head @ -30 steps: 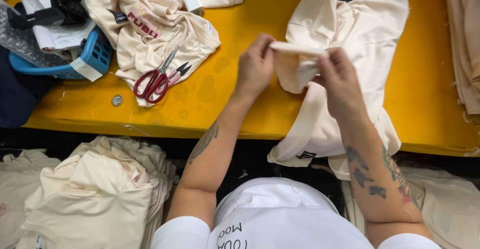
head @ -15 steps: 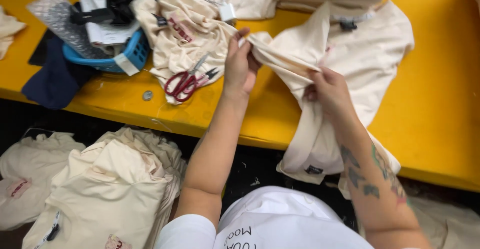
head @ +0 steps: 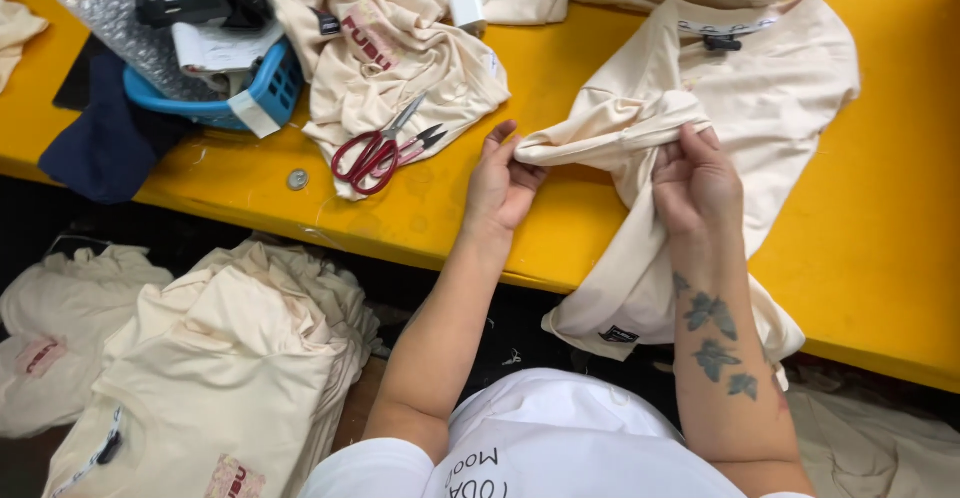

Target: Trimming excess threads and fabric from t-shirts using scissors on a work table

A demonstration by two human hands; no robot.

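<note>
The left hand [head: 500,183] pinches the bunched end of a cream shirt [head: 760,108], fingers closed on a soft twisted fold, while the right hand [head: 695,183] grips the same roll further along, thumb side tucked under the cloth so its fingertips are hidden. The shirt lies spread on the yellow table [head: 880,258], its lower hem draped over the near edge. Just left of the left hand, red-handled scissors [head: 380,153] rest on another crumpled cream shirt [head: 400,53] with a red print. Beyond that sits a blue plastic basket [head: 265,93], its contents jumbled and hard to make out. Below the table, a heap of folded cream shirts [head: 230,358] is partly cut off.
</note>
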